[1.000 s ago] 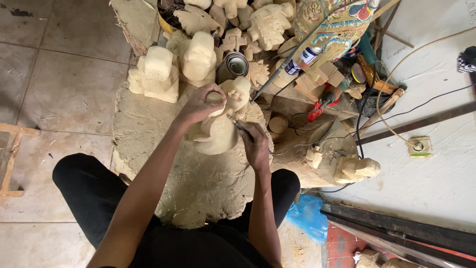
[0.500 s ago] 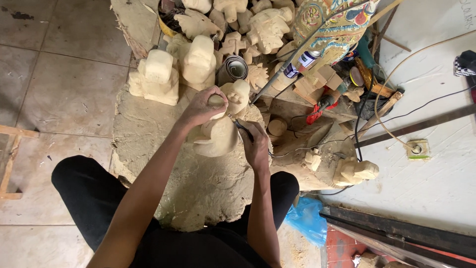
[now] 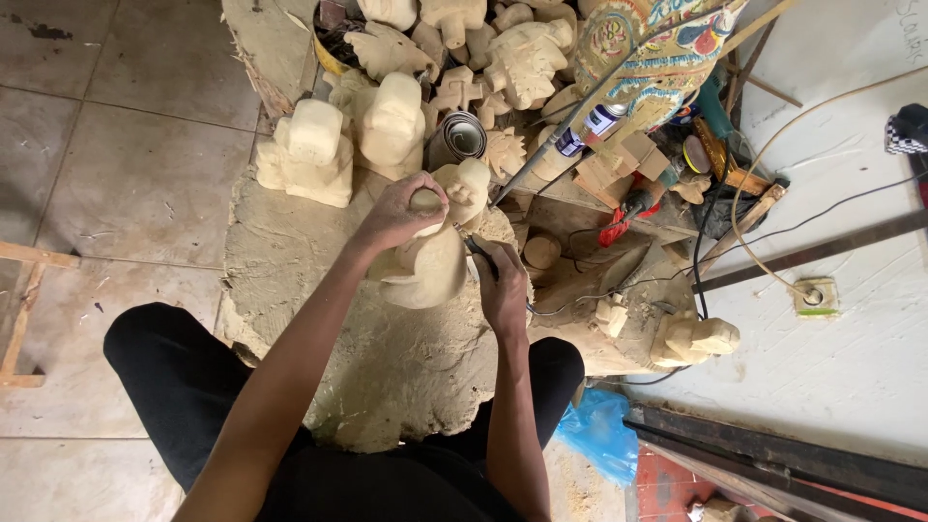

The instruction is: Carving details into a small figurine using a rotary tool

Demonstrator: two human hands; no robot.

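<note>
The pale wooden carving (image 3: 425, 271) stands on a sawdust-covered mat (image 3: 387, 367). The left hand (image 3: 398, 211) has its fingers wrapped over the carving's top; the right hand (image 3: 503, 285), curled beside it, seemingly grips a dark tool (image 3: 478, 249).

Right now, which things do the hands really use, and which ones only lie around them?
In use:
- left hand gripping the pale rounded wooden carving
- right hand holding a small dark-tipped tool against it

Lying about:
- blocky pale wooden figures
- metal tin
- painted colourful carved panel
- blue plastic bag
</note>
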